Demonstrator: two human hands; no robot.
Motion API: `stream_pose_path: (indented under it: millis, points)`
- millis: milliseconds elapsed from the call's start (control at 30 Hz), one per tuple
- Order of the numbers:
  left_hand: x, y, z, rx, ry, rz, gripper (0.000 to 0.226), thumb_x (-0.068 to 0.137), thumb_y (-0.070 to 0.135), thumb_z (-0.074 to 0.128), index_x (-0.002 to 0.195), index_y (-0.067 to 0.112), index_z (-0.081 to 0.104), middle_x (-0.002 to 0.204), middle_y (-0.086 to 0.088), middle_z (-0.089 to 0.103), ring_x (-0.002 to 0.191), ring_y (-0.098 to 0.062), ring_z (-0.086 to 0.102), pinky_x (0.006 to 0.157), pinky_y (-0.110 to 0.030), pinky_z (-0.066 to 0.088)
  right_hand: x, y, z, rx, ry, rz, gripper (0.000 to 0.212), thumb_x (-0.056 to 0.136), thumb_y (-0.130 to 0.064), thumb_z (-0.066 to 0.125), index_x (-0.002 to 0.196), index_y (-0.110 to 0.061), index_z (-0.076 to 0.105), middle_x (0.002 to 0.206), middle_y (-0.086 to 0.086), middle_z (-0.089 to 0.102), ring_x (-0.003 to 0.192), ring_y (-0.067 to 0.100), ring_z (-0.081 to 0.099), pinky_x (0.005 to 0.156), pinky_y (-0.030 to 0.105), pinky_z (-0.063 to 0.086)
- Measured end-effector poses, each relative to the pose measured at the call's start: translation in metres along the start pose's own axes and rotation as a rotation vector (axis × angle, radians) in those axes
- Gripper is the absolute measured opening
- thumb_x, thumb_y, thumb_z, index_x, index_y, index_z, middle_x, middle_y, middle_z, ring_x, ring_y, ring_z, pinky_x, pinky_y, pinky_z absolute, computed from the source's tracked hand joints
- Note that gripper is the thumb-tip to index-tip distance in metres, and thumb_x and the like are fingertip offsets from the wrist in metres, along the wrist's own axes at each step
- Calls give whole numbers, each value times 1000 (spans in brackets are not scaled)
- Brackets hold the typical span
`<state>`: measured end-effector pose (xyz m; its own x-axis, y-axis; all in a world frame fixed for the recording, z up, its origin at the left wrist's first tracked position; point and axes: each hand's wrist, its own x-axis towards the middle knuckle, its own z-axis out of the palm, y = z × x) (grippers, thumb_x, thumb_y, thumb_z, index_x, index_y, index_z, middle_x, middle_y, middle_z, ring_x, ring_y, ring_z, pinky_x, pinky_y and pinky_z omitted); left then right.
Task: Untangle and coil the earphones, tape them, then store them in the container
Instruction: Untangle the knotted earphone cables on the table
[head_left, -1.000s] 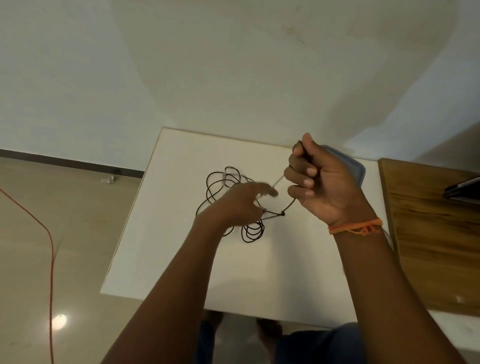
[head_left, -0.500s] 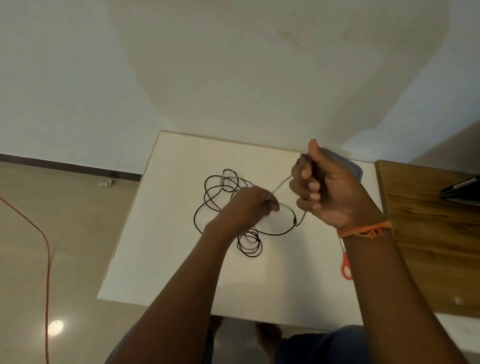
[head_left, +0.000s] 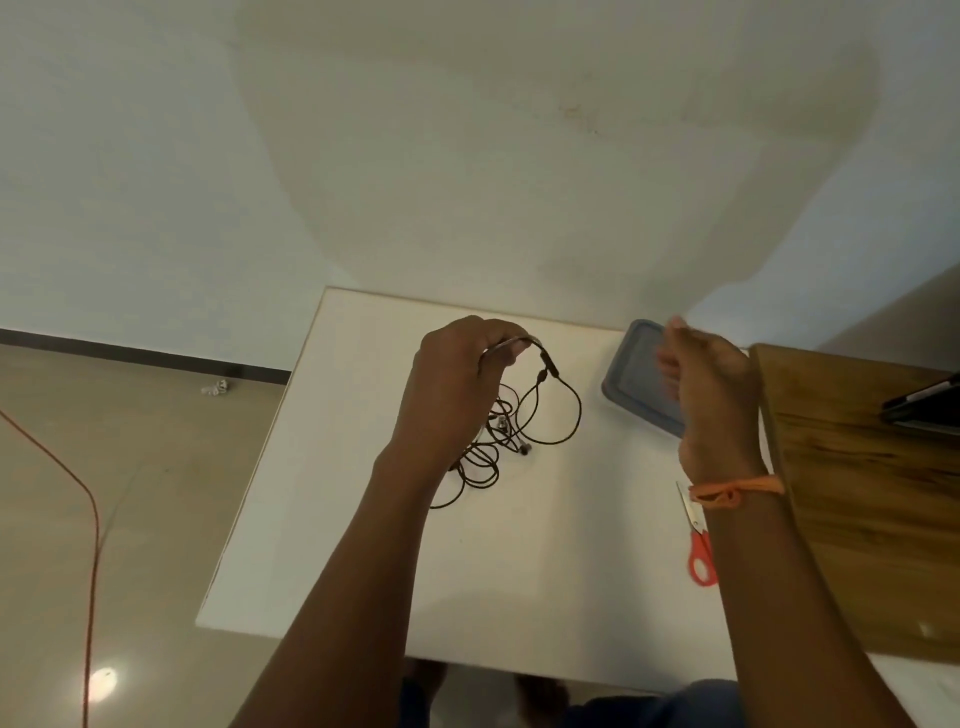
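The black earphones (head_left: 549, 366) lie in a tangle of loops on the white table (head_left: 545, 571). My left hand (head_left: 457, 374) grips the cable near its inline remote and holds that part raised, so one wide loop hangs to the right. Two earbuds show in the tangle below the hand. A blue-grey lidded container (head_left: 634, 379) sits at the table's far right. My right hand (head_left: 711, 395) is blurred above the container's right side, fingers loosely curled, with no cable visible in it.
Red-handled scissors (head_left: 701, 556) lie by my right forearm near the table's right edge. A wooden surface (head_left: 857, 493) adjoins on the right with a black object (head_left: 924, 408) on it. An orange cord (head_left: 93, 519) runs over the floor at left.
My right hand has let go of the cable and swung right over the container. My left hand has taken the cable and lifted it toward the far side.
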<state>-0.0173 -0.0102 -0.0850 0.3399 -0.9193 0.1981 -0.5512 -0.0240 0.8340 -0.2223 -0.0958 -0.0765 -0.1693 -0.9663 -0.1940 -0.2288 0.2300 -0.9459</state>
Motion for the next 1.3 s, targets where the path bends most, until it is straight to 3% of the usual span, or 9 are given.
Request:
stream_pose_path:
  millis: [100,167,267,467,567,667,867,1100,1300]
  points:
    - [-1,4,4,-33,-72,-34,14,95,23,61,95,28,74,82,12,69,81,-6,61,67,-25,44,-20,-12,20,136,-421,-99,26,87,-26,71,112,-23,66,104,-4,73,98,3,65,83,16,50]
    - [0,10,5,-92,-85,-52,14,94,21,62,94,25,75,83,12,72,83,-8,64,69,-27,48,-29,-6,36,-10,-614,-205,37,85,-33,73,120,-25,65,109,-2,72,105,9,66,92,27,52]
    - [2,16,-1,-230,-6,-119,16,92,14,62,94,21,76,85,9,75,85,-6,68,77,-27,51,-42,4,48,-240,-604,-357,23,92,-34,63,104,-18,73,85,1,75,88,19,70,87,43,53]
    - [4,10,-19,-579,191,-426,17,96,14,59,101,9,74,88,-4,76,80,0,65,71,-13,46,-36,-6,31,134,-764,31,17,85,-24,66,85,-9,72,64,5,54,62,15,54,76,32,52]
    - [4,-2,-21,-584,97,-531,15,96,18,59,95,15,74,88,-1,77,88,-16,68,78,-28,52,-35,-16,26,390,-863,176,21,87,-23,57,82,-7,69,53,-1,45,50,15,49,74,42,54]
    - [3,-7,-18,-297,-48,-435,10,91,16,64,92,17,74,92,1,76,95,-22,69,93,-41,54,-36,-29,23,641,-916,257,27,93,-24,48,87,-8,69,53,-5,40,39,7,36,45,25,44]
    - [-1,20,-20,-371,-389,-146,76,78,-5,72,140,29,45,134,8,57,118,10,51,96,-16,44,-39,-38,20,313,-930,132,26,90,-26,56,95,-6,72,58,0,33,46,10,14,43,20,12]
    - [0,20,-37,-421,-457,-162,21,97,13,60,114,11,72,74,13,63,64,-10,49,58,-25,41,-29,-36,9,142,-890,50,30,83,-37,63,87,-10,74,58,6,43,45,13,22,44,23,16]
    - [9,19,-42,-851,-5,-278,24,103,18,48,91,13,68,70,3,53,53,-12,25,52,-23,21,-22,-15,-4,-63,-1049,-51,16,86,-15,64,95,-5,73,77,20,65,79,22,67,77,22,52]
